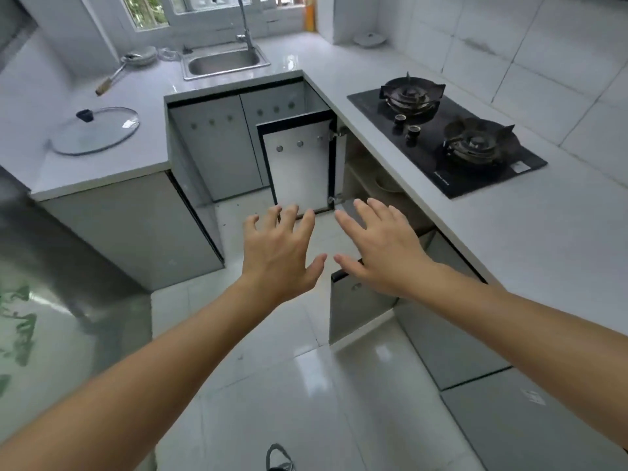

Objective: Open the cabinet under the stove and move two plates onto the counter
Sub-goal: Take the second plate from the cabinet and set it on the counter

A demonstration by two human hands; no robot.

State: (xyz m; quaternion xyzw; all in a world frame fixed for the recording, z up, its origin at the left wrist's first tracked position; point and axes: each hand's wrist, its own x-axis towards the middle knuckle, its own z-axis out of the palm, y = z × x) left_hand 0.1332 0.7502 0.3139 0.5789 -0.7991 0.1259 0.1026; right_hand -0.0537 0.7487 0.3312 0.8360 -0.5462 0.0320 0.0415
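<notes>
The cabinet under the black two-burner stove (448, 130) stands open. Its far door (299, 164) is swung wide toward the corner, and its near door (356, 307) juts out over the floor. Inside, on a shelf in shadow, a pale plate (387, 183) shows dimly. My left hand (278, 253) and my right hand (380, 246) hover side by side in front of the opening, palms down, fingers spread, holding nothing. The right hand is just above the near door's top edge.
White counter (509, 239) runs along the right around the stove. A glass lid (95, 130) lies on the left counter, a sink (224, 62) with a tap sits at the back, a wok (136, 59) beside it. Glossy floor tiles (306, 385) lie below.
</notes>
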